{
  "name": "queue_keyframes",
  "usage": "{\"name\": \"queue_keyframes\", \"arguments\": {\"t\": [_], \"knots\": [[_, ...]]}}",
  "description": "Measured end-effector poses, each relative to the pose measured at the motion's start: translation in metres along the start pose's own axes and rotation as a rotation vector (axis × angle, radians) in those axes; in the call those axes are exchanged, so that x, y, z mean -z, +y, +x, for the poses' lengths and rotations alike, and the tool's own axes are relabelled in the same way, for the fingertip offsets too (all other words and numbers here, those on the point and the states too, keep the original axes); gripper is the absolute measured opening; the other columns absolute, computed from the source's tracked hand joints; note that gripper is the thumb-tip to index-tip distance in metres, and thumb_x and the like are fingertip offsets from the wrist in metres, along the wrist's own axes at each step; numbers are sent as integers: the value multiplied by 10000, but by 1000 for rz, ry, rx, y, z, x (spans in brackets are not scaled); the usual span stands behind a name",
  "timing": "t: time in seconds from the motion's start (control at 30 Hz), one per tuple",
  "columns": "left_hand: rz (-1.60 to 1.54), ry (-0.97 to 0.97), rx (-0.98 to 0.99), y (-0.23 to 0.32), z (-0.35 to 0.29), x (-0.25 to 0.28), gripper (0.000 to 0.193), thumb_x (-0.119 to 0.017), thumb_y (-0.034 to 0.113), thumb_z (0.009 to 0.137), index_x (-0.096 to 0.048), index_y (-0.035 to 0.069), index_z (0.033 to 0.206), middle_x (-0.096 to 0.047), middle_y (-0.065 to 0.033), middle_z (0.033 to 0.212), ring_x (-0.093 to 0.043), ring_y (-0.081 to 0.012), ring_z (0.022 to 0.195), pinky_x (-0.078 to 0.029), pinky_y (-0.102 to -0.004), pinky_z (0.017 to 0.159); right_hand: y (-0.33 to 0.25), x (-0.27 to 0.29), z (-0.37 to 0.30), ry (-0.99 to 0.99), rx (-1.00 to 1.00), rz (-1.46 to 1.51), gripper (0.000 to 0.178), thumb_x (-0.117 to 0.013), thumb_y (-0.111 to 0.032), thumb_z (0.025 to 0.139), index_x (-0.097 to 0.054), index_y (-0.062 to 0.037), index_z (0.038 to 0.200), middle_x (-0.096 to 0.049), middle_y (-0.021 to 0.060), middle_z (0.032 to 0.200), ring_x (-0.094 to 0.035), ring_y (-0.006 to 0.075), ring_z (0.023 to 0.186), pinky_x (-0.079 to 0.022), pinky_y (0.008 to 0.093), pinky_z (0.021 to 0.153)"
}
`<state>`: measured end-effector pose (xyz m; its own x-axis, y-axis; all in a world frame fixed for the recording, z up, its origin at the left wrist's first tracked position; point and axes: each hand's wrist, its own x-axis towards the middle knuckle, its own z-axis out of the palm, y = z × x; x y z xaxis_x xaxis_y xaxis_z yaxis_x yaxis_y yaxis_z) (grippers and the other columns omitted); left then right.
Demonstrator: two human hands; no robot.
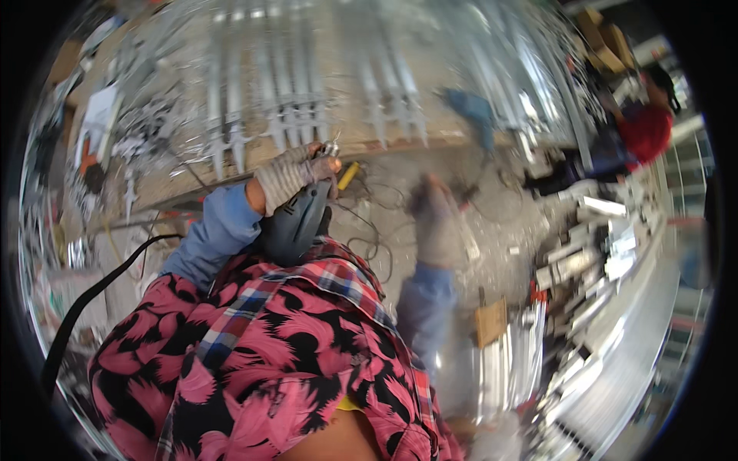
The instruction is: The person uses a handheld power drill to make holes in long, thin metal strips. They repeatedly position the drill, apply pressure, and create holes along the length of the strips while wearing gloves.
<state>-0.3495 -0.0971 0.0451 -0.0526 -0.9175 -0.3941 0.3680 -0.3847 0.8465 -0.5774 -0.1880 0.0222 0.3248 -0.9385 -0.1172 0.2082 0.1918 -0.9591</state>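
My left hand (296, 177), in a pale knitted glove with bare fingertips, is wrapped round the front end of a dark grey-blue power drill (296, 227). The drill's metal chuck (330, 147) and a thin bit point away from me toward the table edge, while its body lies close against my clothing. My right hand (437, 219), also gloved, is out to the right of the drill, over the floor; motion smears its fingers, and I cannot make out anything in it.
Metal bars with pointed ends (292, 100) lie in rows on the workbench (181, 183) ahead. A blue power tool (470, 111) rests near its edge. Cables (373, 238) trail over the floor. Metal profiles (592, 269) are piled at right, and a person in red (646, 138) is at far right.
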Motion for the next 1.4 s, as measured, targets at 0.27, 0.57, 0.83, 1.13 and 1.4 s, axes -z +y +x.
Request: {"name": "queue_keyframes", "arguments": {"t": [0.27, 0.57, 0.83, 1.13, 1.4], "knots": [[204, 437, -170, 36, -42, 145, 443, -555, 425, 784, -548, 40, 1003, -601, -60, 788, -552, -126, 697, -463, -256, 611, 53, 101, -35, 353, -192, -28, 295, -530, -219, 834, -481, -41, 1064, -517, 64, 629, -410, 101, 450, -333, 207, 409], [848, 1123, 2, 38, 2, 386, 515, -562, 340, 778, -452, 29, 1173, -528, -127, 1116, -517, -211, 969, -410, -303, 824, 19, 60, 12, 469, -248, 26, 117, -566, -130, 816, -522, -87, 716, -387, -48, 576, -362, 40, 504, -311, 193, 449], [808, 1197, 250, 40, 35, 444, 849, -562, 582, 673, -323, 42, 1283, -373, -198, 1278, -370, -325, 1175, -313, -357, 952, 23, 52, 45, 373, -348, 149, 342, -595, -193, 789, -479, -66, 1085, -508, 23, 760, -441, 96, 599, -361, 194, 492], [845, 1224, 285, 22, 44, 508, 683, -434, 554, 767, -428, 43, 1220, -394, -167, 1274, -355, -306, 1190, -272, -363, 977, 22, 31, 66, 388, -279, 200, 251, -544, -227, 833, -540, -53, 1015, -454, -40, 601, -378, 38, 496, -302, 178, 423], [1098, 1239, 401, 20, 36, 563, 565, -456, 540, 765, -516, 96, 1110, -540, -144, 1110, -504, -303, 1025, -395, -374, 846, 5, 8, 97, 170, -239, 498, 266, -569, -172, 813, -504, -100, 1060, -552, 33, 862, -497, 128, 720, -419, 223, 596]]}}
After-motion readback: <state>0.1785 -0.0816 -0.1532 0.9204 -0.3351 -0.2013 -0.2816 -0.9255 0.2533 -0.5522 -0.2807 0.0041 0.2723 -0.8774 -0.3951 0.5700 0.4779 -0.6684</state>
